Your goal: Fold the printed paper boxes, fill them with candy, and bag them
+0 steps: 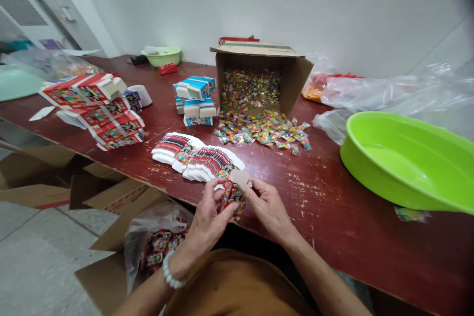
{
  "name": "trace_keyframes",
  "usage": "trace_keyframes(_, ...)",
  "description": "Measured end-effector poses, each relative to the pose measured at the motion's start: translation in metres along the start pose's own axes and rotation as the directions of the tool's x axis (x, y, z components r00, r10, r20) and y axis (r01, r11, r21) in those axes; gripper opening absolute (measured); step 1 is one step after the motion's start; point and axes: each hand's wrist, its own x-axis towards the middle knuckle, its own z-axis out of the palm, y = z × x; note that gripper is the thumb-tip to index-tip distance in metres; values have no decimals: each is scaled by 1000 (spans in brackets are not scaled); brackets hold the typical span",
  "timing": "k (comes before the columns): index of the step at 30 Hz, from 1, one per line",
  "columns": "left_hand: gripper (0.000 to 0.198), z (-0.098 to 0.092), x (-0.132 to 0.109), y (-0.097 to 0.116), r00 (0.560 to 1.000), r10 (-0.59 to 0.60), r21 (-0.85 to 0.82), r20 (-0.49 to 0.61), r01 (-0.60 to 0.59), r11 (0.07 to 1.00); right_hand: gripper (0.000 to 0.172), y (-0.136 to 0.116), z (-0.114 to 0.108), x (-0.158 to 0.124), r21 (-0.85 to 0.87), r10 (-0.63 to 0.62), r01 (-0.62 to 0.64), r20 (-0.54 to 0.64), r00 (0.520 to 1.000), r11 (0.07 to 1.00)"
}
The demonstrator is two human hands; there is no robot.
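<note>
My left hand [209, 217] and my right hand [268, 205] meet at the near edge of the dark red table [333, 217], both closed on one small red printed carton [232, 192] with a pale flap sticking up. Just beyond it lies a fanned row of flat red cartons [198, 155]. Farther back, a brown cardboard box [259, 79] lies on its side, and small wrapped candies [262, 131] spill from it onto the table.
Red folded boxes [99, 108] are piled at the left, blue ones [196, 98] stacked mid-table. A bright green basin [407, 163] sits at the right beside clear plastic bags [388, 94]. Below the table edge stands a bag-lined carton [155, 242] holding filled boxes.
</note>
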Motion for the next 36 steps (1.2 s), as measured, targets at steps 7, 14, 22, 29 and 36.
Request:
trace_keyframes(7, 61, 9, -5, 8, 998, -51, -218, -25, 44, 975, 43, 17, 23, -6, 352, 77, -9, -180, 981, 936)
trace_keyframes(14, 39, 7, -10, 14, 983, -173, -260, 54, 181, 948, 26, 23, 17, -2, 246, 105, -83, -79, 991, 966)
trace_keyframes(22, 28, -5, -9, 4, 974, -180, -253, 134, 210, 944, 26, 10, -5, 3, 185, 161, -173, 79, 984, 967)
trace_keyframes(29, 20, -11, -2, 9, 985, -85, -70, 153, 97, 993, 30, 12, -3, 6, 286, 132, -145, 65, 989, 947)
trace_keyframes(36, 44, -5, -4, 11, 994, -96, -260, 46, 105, 960, 16, 8, -6, 5, 121, -53, 44, 77, 996, 992)
